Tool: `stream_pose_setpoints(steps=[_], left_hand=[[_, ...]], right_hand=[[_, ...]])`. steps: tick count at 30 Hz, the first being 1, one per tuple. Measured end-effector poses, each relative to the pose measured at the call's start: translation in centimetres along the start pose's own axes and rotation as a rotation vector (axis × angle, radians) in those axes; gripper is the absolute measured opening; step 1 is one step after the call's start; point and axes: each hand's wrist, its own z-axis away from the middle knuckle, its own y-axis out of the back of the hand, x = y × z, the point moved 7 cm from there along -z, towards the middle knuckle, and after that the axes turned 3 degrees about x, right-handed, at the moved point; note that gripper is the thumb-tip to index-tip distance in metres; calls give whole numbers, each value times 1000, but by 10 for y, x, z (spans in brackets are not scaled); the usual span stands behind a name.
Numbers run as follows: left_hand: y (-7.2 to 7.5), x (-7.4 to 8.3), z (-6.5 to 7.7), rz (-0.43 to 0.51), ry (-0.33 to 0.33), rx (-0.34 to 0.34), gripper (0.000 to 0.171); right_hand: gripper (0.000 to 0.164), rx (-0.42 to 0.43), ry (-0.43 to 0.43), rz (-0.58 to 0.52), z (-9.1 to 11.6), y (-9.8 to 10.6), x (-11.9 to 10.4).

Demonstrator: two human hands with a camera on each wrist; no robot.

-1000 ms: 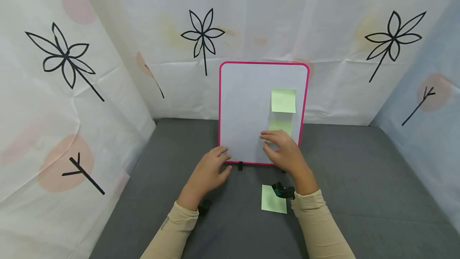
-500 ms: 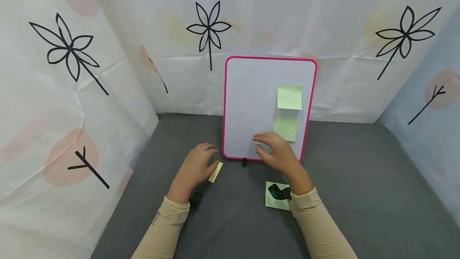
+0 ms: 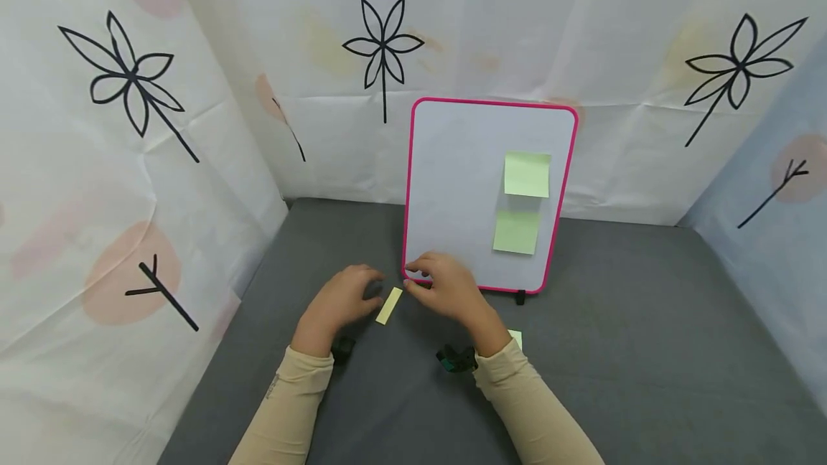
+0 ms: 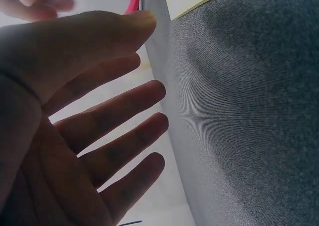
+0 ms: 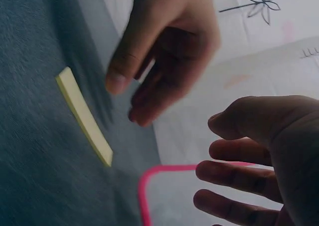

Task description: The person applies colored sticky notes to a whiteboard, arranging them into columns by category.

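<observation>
A narrow yellow pad of sticky notes [image 3: 389, 306] lies on the grey cloth between the two hands; the right wrist view shows the whole strip [image 5: 85, 117]. My left hand [image 3: 340, 301] hovers just left of it, fingers relaxed and apart, holding nothing. To its right, my right hand [image 3: 446, 287] is in front of the whiteboard's lower left corner, its fingers loosely bent around no object. The pink-framed whiteboard [image 3: 465, 178] stands upright. Two green sticky notes, an upper one [image 3: 527, 174] and a lower one [image 3: 516, 232], are stuck on its right side.
Another green note [image 3: 515, 337] lies on the grey cloth [image 3: 646, 336], mostly hidden behind the right forearm. Small black feet [image 3: 520, 298] support the board. White fabric walls [image 3: 310, 27] with flower drawings enclose the back and sides.
My right hand has come away from the lower green note and moved left toward the yellow strip. My left hand has drawn back left from the board's corner, uncovering the strip.
</observation>
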Motion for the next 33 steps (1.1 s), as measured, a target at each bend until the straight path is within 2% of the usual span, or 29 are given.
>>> stream_pose_setpoints(steps=[6, 9, 17, 23, 27, 33], left_hand=[[-2, 5, 0, 8, -12, -50, 44], [-3, 4, 1, 9, -21, -52, 43], [-9, 2, 2, 34, 15, -112, 44], [-16, 4, 3, 52, 35, -141, 42], [-17, 6, 2, 51, 41, -141, 41], [-19, 5, 1, 45, 53, -161, 40]], right_hand=[[32, -174, -70, 16, 2, -30, 1], [32, -212, -68, 55, 2, -40, 1], [28, -222, -22, 142, 7, -59, 0], [26, -253, -56, 177, 10, -63, 1], [29, -267, -73, 203, 9, -63, 2], [23, -282, -88, 218, 8, -63, 2]])
